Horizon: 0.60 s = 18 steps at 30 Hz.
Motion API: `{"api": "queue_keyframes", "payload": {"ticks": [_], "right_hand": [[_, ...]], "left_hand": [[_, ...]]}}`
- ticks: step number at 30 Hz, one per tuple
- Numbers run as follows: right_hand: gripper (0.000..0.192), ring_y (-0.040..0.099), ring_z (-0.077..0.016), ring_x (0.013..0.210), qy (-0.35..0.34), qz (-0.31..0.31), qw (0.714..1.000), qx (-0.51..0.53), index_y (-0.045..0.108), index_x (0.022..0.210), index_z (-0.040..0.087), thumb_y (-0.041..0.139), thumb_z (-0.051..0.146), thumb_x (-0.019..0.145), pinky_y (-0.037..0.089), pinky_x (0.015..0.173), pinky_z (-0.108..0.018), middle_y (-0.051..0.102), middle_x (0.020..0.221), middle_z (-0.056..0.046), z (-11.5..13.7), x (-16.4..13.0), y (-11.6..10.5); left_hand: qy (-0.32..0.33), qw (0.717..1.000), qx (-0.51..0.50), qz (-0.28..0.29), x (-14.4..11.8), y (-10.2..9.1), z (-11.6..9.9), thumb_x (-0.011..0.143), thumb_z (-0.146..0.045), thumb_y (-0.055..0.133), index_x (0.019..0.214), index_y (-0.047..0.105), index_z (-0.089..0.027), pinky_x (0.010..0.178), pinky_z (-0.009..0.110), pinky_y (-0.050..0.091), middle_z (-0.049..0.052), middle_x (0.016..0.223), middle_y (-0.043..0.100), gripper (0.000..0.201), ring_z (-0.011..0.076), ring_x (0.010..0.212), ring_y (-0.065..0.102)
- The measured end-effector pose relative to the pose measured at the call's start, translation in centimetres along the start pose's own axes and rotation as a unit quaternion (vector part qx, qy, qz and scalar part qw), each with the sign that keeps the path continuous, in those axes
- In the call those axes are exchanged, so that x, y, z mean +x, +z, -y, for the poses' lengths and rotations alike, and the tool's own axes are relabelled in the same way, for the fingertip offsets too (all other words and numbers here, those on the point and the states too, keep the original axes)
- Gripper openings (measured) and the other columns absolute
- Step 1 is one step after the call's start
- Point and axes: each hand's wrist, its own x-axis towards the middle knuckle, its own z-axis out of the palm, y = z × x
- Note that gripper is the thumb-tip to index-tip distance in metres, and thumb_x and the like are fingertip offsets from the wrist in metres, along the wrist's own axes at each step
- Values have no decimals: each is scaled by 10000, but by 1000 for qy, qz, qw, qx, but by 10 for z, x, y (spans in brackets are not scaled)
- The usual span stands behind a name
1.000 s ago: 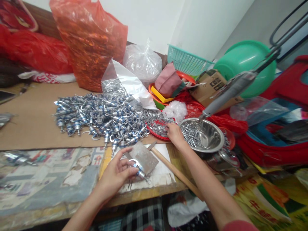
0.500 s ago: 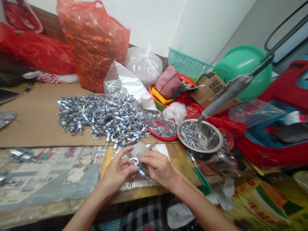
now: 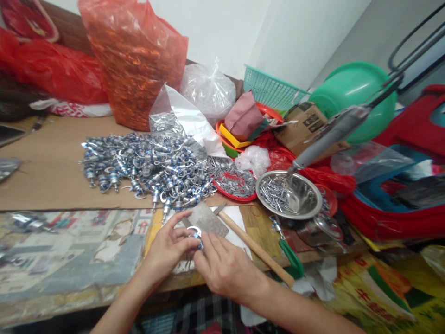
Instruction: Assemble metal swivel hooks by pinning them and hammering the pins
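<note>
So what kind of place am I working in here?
Probably a home piecework bench, not a factory: a heap of small blue-and-silver metal parts on cardboard, a steel bowl of screws, and household plastic basins and bags crowded around.

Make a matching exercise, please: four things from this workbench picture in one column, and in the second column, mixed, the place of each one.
Things:
1. steel bowl
2. red plate
3. small hooked metal part
4. wooden handle

Places:
A. pinched between the left hand and the right hand
B. lying slanted on the table edge, right of the hands
C. between the pile of blue and silver parts and the bowl
D. under the tip of the grey hanging tool, holding screws

Pairs: 1-D, 2-C, 3-A, 4-B
</note>
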Motion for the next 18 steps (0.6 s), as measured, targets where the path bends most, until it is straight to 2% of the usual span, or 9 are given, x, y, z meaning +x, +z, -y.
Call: {"api": "queue_keyframes", "payload": {"ticks": [3,7,10,14,16,18], "right_hand": [[228,627,-247,864,68,-1,998,-16,528,845,106,314,48,795,510,730,-355,637,959,-223,16,-3,3],[235,621,-265,888,151,25,988,3,513,920,107,324,57,790,516,720,-371,619,997,-245,30,1,6],[201,619,-283,889,153,46,987,-8,508,914,94,353,64,789,512,724,-388,605,1000,-276,34,6,5],[178,610,-283,898,108,61,992,-22,514,888,88,360,77,797,502,743,-385,598,1009,-275,29,9,-2],[207,606,-253,890,108,74,991,33,510,948,108,358,78,811,504,731,-367,603,1030,-224,20,5,-7],[297,595,-205,907,143,74,976,150,458,1098,137,357,81,824,502,743,-324,602,1059,-151,7,-3,-10]], "left_hand": [[5,1000,-3,6,1,-2,2,549,-143,688,1123,438,-174,563,220,467,-40,621,627,627,118,581,590],[16,1000,16,3,2,-4,4,553,-146,695,1140,459,-159,573,214,461,-22,630,641,633,132,611,608],[20,999,27,2,3,-6,4,553,-151,703,1153,465,-160,604,221,468,-14,648,652,646,137,628,617],[16,999,32,-4,4,-5,2,527,-160,715,1155,474,-157,591,236,479,-12,641,653,672,150,608,625],[17,999,33,-7,3,-4,2,519,-165,714,1142,483,-151,570,244,483,-12,620,649,665,160,598,627],[13,1000,24,-2,3,-4,2,529,-174,711,1149,474,-155,560,256,490,-14,618,645,664,160,580,625]]}}
